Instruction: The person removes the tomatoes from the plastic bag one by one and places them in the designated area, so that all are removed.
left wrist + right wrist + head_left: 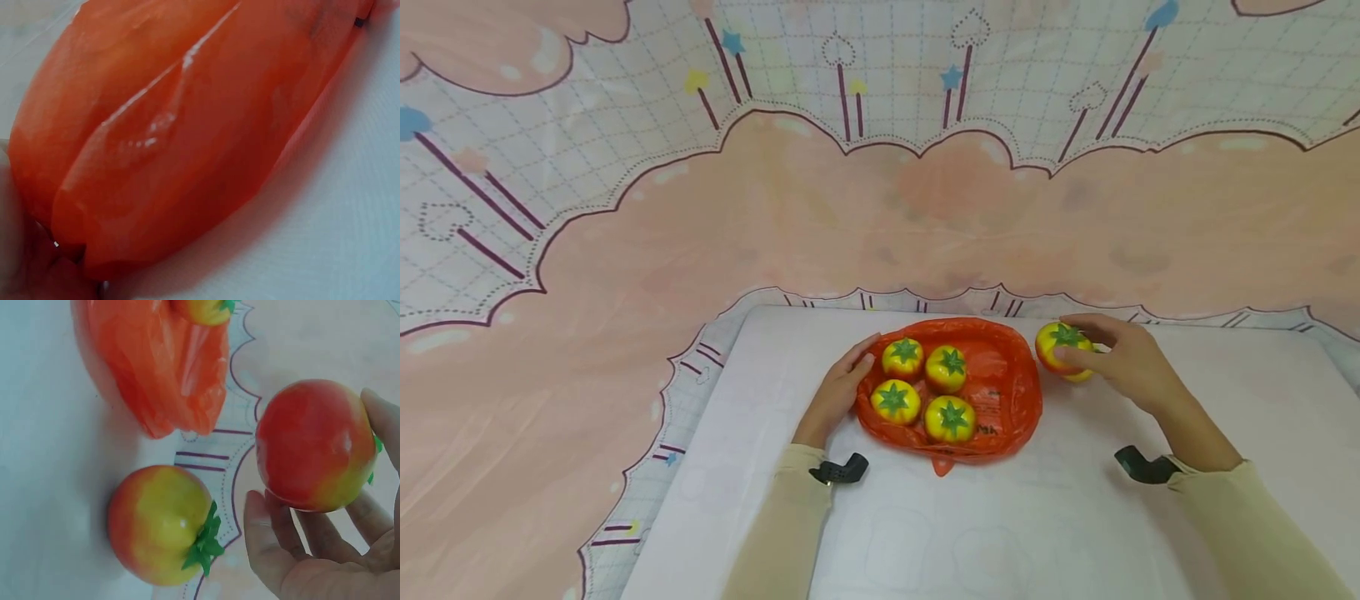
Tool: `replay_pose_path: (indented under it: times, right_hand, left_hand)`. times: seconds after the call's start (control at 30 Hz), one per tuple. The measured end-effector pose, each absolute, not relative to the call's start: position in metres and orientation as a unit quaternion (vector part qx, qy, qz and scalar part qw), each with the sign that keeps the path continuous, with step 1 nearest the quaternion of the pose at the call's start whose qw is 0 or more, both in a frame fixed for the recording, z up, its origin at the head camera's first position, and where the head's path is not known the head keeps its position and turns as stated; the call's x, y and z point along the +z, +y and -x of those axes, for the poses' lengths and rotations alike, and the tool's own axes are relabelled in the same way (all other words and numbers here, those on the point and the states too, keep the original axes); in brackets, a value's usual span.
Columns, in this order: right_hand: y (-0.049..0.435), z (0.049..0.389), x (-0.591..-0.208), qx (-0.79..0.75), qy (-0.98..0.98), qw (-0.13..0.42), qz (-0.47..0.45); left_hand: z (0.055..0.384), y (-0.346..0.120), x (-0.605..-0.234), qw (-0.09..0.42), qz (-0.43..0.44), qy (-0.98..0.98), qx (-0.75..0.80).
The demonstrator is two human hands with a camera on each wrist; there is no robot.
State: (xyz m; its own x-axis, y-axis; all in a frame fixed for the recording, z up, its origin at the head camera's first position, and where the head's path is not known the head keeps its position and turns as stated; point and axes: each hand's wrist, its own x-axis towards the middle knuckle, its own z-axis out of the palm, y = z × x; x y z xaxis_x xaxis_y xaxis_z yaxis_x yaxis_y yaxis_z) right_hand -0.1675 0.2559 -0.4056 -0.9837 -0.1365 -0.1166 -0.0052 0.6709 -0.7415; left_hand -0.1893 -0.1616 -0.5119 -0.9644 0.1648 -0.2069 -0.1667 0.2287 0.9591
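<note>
A red plastic bag [992, 383] lies spread wide on the white table, with several red-and-yellow toy tomatoes [952, 418] inside, green leafy tops upward. My left hand [835, 392] rests against the bag's left side, fingers along its rim; the left wrist view shows mostly the bag's side [187, 156]. To the right of the bag, my right hand [1123, 362] holds another tomato [315, 444] between thumb and fingers, lifted clear of the table. Below it a second loose tomato [159, 525] sits on the table, mostly hidden in the head view.
The white table [910, 533] extends in front of the bag and to both sides. A patterned cloth [850, 225] in pink and white hangs behind the table's back edge. Each wrist wears a black strap-mounted device [1146, 465].
</note>
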Motion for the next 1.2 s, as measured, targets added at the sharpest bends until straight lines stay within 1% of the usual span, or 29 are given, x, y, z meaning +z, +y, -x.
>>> replay_pose_path:
  times: [0.3,0.6,0.8,1.2]
  right_hand:
    - [0.272,0.164,-0.405,-0.404,0.912,0.070,0.017]
    - [0.288,0.158,-0.407,-0.417,0.907,0.053,0.023]
    - [0.300,0.156,-0.407,-0.435,0.898,0.060,0.010]
    - [0.313,0.148,-0.412,-0.423,0.903,0.071,-0.033]
  left_hand:
    - [0.188,-0.159,-0.511,0.132,-0.002,0.771,0.623]
    - [0.189,-0.159,-0.510,0.134,-0.005,0.773,0.620]
    - [0.188,-0.159,-0.509,0.128,-0.006,0.774,0.619]
    - [0.188,-0.162,-0.511,0.132,0.000,0.776,0.617]
